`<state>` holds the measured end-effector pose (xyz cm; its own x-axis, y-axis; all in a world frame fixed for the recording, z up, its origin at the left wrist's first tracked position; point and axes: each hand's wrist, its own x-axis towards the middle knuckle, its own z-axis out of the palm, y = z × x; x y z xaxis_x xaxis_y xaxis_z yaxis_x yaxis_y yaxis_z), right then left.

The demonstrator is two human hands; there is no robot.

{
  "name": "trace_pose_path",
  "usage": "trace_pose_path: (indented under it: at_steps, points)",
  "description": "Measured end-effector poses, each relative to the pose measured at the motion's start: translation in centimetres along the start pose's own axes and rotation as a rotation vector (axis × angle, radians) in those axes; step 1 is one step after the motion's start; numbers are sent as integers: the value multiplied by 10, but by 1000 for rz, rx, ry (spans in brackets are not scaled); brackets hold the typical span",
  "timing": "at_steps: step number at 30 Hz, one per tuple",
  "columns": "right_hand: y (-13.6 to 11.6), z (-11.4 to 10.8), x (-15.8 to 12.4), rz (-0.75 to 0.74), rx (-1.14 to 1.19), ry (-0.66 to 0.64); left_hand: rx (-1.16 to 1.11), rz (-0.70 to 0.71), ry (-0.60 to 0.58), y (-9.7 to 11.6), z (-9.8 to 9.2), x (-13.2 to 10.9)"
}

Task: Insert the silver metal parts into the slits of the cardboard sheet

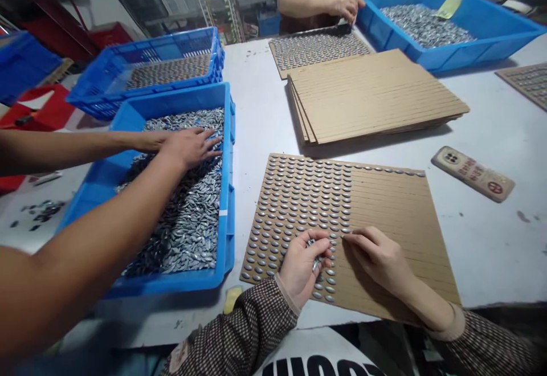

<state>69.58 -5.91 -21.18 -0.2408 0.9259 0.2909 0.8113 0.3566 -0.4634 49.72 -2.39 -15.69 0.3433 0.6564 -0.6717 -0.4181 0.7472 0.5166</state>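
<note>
A brown slotted cardboard sheet (pixel 384 216) lies in front of me, its left half filled with rows of small silver oval metal pieces (pixel 299 199). My left hand (pixel 304 266), in a checked sleeve, rests on the sheet's near edge, curled round a few of the metal pieces. Beside it, my right hand (pixel 378 256) lies on the bare part of the sheet. Its thumb and forefinger are pinched together at the end of a row; what they hold is too small to see.
A co-worker's two bare arms reach from the left into a blue bin (pixel 228 205) of loose metal pieces. A second blue crate (pixel 213 68) sits behind. A stack of cardboard sheets (pixel 376 97), a filled sheet (pixel 316 48), another person's hand (pixel 344 4), another blue bin (pixel 470 51) and a remote-like item (pixel 472 174) lie beyond.
</note>
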Motion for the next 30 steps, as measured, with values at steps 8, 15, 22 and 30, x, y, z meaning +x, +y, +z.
trace_pose_path:
  at_steps: [8,15,22,30]
  points:
    - [-10,-2,7,0,-145,-20,9,5,6,-1,0,0]
    - [-16,5,9,26,-239,19,12,-1,1,-3,-1,2]
    - [-19,1,11,62,-190,-27,27,-2,-19,-3,0,1]
    - [-43,-29,17,124,479,-61,57,4,-59,-6,1,-1]
